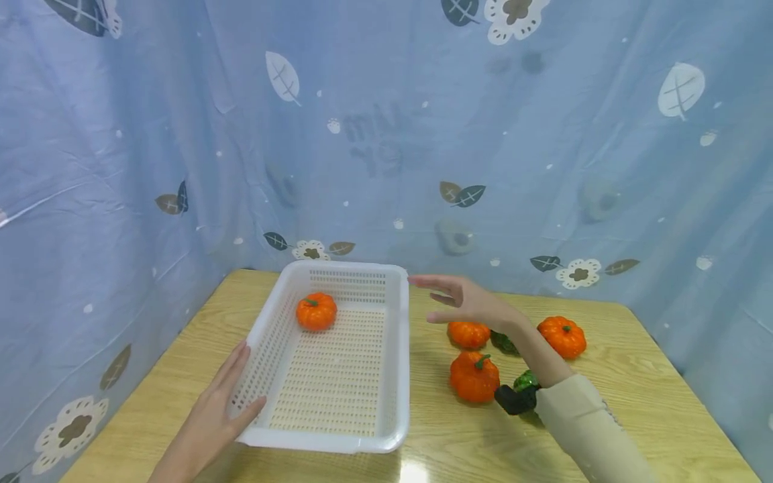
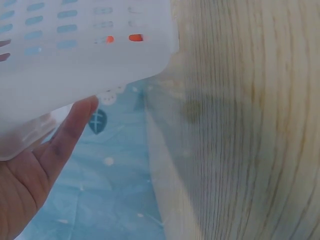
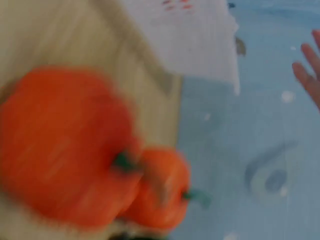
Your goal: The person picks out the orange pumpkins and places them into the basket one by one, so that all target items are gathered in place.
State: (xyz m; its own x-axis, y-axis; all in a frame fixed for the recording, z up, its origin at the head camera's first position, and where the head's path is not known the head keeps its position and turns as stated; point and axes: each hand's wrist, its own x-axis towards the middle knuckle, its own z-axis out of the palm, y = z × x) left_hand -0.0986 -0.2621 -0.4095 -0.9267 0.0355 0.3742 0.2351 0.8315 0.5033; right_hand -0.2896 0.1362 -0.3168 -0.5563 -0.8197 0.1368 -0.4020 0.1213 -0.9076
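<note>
One orange pumpkin (image 1: 317, 312) is contained in a white slotted basket (image 1: 402, 355), toward its far left corner. The basket's left side is clasped in a person's left grip (image 1: 216, 408), the wall held between thumb and fingers; the pumpkin is set inside, beyond the fingertips and apart from them. The right grip (image 1: 468, 302), holding nothing, is spread wide beside the basket's far right corner, across the basket from the pumpkin; whether the rim is touched cannot be told. Near the right forearm, three loose pumpkins (image 1: 474, 378), all orange, are scattered on the wooden surface (image 1: 652, 396) with two green pumpkins (image 1: 527, 381), both partly hidden. A black device (image 1: 515, 400) is worn at the right sleeve (image 1: 594, 422). A blue leaf-print curtain (image 1: 374, 154) is hung behind.

The basket's floor is shown only by the head view. From both wrists its outer wall is seen, with orange glimpsed through the slots. In the right wrist view, two orange pumpkins are caught close up, the nearer one blurred.
</note>
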